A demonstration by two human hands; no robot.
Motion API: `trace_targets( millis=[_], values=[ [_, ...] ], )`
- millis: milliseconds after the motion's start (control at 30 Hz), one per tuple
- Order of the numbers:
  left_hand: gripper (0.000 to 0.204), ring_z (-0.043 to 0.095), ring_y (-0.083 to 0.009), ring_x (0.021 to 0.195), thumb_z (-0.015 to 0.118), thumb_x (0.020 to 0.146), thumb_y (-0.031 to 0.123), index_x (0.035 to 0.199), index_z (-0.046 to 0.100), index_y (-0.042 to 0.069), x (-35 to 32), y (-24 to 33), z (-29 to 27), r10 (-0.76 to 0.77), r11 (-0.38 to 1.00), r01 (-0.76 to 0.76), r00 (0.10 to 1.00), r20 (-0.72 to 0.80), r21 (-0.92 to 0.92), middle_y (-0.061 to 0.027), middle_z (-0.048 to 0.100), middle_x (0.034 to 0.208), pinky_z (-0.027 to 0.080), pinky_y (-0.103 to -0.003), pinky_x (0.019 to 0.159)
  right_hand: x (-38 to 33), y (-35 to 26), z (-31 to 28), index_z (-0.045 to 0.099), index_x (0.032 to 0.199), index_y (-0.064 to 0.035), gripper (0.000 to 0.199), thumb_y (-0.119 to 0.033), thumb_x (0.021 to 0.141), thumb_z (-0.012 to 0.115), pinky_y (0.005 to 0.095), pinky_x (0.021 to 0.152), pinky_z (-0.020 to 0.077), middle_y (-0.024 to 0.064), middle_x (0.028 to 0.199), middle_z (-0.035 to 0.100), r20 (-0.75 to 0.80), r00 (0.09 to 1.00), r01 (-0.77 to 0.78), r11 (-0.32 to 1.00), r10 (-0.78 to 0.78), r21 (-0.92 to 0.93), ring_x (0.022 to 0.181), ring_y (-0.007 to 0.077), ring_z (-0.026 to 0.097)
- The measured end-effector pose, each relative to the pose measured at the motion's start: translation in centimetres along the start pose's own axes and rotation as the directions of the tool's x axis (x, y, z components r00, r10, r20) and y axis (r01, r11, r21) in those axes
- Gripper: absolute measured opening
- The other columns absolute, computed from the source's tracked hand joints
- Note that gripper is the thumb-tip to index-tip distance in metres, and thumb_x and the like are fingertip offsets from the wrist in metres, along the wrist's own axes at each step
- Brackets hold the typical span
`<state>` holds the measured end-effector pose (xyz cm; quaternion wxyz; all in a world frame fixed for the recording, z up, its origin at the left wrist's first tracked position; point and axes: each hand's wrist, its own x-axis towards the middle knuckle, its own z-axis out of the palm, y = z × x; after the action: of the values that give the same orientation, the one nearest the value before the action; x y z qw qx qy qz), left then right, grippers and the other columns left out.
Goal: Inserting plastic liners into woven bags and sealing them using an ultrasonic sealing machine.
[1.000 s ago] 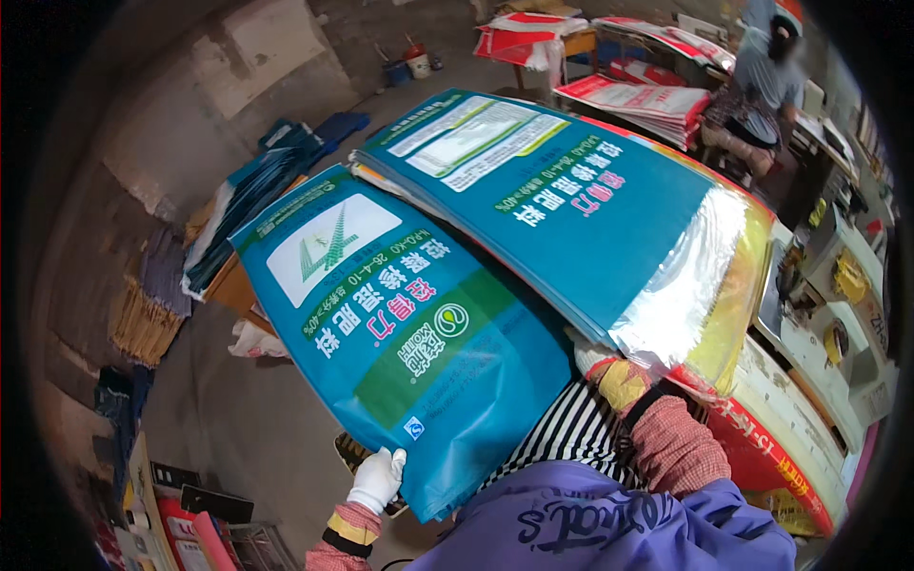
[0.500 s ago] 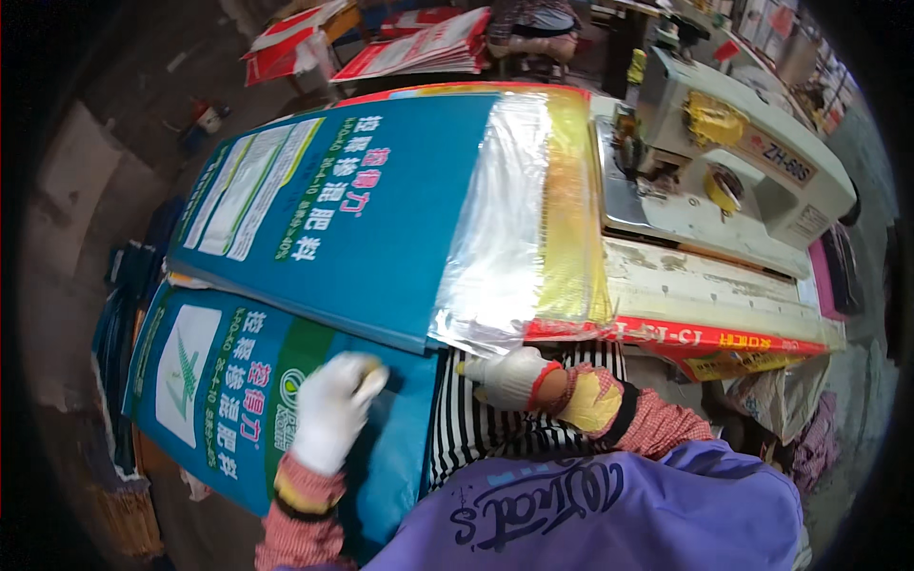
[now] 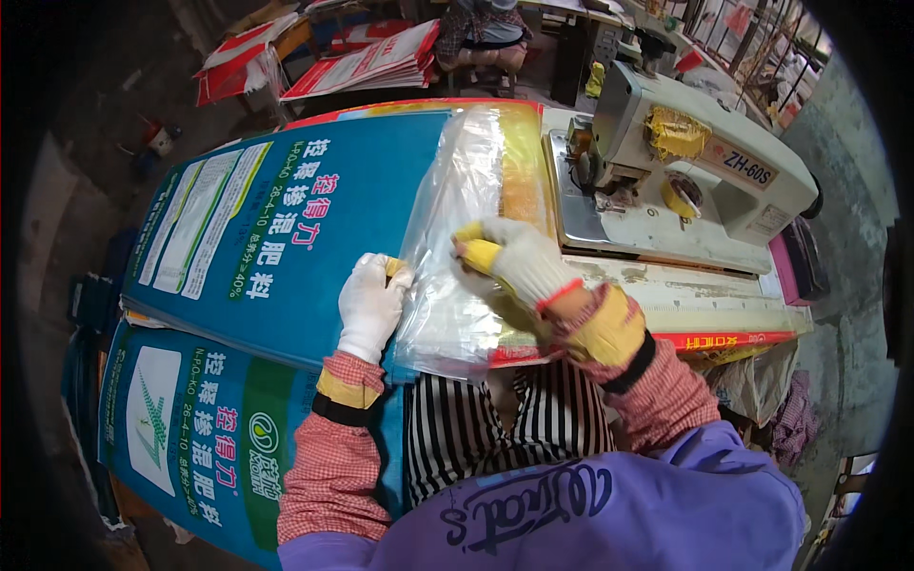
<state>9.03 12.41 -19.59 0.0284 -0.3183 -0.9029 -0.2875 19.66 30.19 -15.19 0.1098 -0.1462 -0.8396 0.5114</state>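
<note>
A teal printed woven bag (image 3: 371, 190) lies on top of a stack, with a crinkled clear plastic liner (image 3: 443, 314) sticking out of its right end. My left hand (image 3: 373, 306), in a white glove, rests at the bag's near right corner beside the liner. Its fingers are curled in, and whatever is between them is hidden. Over the liner hangs my right hand (image 3: 519, 262), in a white glove with yellow fingertips. Thumb and fingers there are drawn together; I cannot make out anything between them. A second teal bag (image 3: 262, 400) lies nearer, at lower left.
A sewing machine (image 3: 705, 162) stands on the worktable (image 3: 657, 290) to the right. Yellow bag material (image 3: 526, 162) lies between liner and machine. Red-and-white bags (image 3: 371, 67) are piled behind, near a seated person (image 3: 486, 33). Striped cloth (image 3: 562, 409) covers my lap.
My left hand has moved up and right from the nearer bag to the liner's edge. My right hand has risen from the table edge to over the liner. The view has shifted.
</note>
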Motion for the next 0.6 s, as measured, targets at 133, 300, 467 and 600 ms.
trace_targets(
  millis=[133, 300, 467, 600],
  values=[
    [0.028, 0.056, -0.0334, 0.082, 0.053, 0.084, 0.029, 0.082, 0.061, 0.002, 0.2, -0.2, -0.7, -0.078, 0.976, 0.077, 0.997, 0.001, -0.205, -0.0147, 0.059, 0.085, 0.044, -0.039, 0.072, 3.7, -1.2, 3.0, 0.066, 0.096, -0.0097, 0.031, -0.034, 0.08, 0.055, 0.0389, 0.075, 0.0487, 0.0149, 0.091, 0.065, 0.12, 0.986, 0.156, 0.901, -0.117, -0.404, 0.085, 0.0331, 0.062],
    [0.034, 0.055, -0.0105, 0.064, 0.048, 0.092, 0.032, 0.085, 0.061, 0.001, 0.0, -2.3, -0.9, -0.102, 0.811, 0.103, 0.994, 0.035, -0.576, -0.0026, 0.06, 0.072, 0.046, -0.024, 0.061, 4.6, -3.0, 4.8, 0.067, 0.092, -0.0132, 0.025, -0.032, 0.079, 0.057, 0.0401, 0.073, 0.0488, 0.0132, 0.089, 0.065, 0.228, 0.969, -0.015, 0.945, 0.094, -0.327, 0.083, 0.032, 0.062],
    [0.034, 0.054, -0.0084, 0.065, 0.047, 0.093, 0.035, 0.093, 0.058, 0.002, 0.6, -0.3, -3.6, -0.095, 0.407, 0.406, 0.91, 0.404, -0.818, -0.0022, 0.058, 0.077, 0.045, -0.021, 0.06, 4.2, -2.5, 5.9, 0.065, 0.088, -0.011, 0.027, -0.035, 0.076, 0.062, 0.0404, 0.07, 0.049, 0.0137, 0.086, 0.065, 0.221, 0.975, 0.097, 0.918, -0.011, -0.384, 0.082, 0.0323, 0.062],
    [0.026, 0.056, -0.011, 0.069, 0.053, 0.09, 0.026, 0.092, 0.058, 0.001, 0.8, -1.1, -4.7, 0.037, 0.329, 0.414, 0.893, 0.449, -0.849, -0.0041, 0.058, 0.081, 0.046, -0.022, 0.062, 3.0, -4.8, 5.7, 0.064, 0.089, -0.0111, 0.038, -0.046, 0.076, 0.062, 0.0397, 0.069, 0.0487, 0.0136, 0.084, 0.065, 0.257, 0.966, 0.102, 0.901, 0.011, -0.422, 0.08, 0.0316, 0.063]
  ],
)
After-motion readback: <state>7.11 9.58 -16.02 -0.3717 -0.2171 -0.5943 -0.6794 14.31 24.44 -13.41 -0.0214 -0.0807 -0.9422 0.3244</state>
